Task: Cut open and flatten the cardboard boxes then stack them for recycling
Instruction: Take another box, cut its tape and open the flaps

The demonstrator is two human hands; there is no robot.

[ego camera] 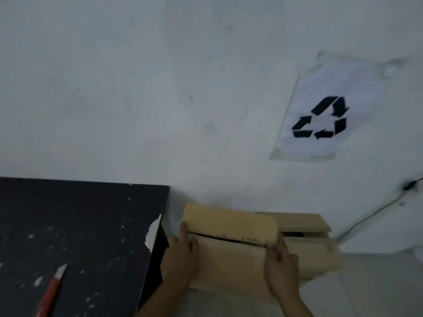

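1. While both our hands hold the flattened cardboard [231, 255] at its side edges, it sits low against the white wall [160, 88], just right of the black table [80, 225] and partly over another cardboard piece [309, 243] that lies behind and to the right of it.
2. Our left hand [179, 259] grips the left edge, fingers curled round it with one fingertip reaching up along the fold line; our right hand [282, 264] grips the right edge the same way, fingers wrapped onto the face of the board.
3. We judge the step in hand to be setting this piece onto the stack beneath the recycling sign [320, 110].
4. To do it well, we square the edges with the piece underneath before letting go, so the pile does not fan out.
5. A dark slit shows along the fold, so the top flap is not fully flat; we should press it down along that crease once the piece rests.
6. We lower both sides evenly, since a one-sided release would likely tip the board off the pile.
7. The red utility knife [51, 291] lies on the table with its blade out, well apart from our hands; we leave it there and mind it when reaching back.
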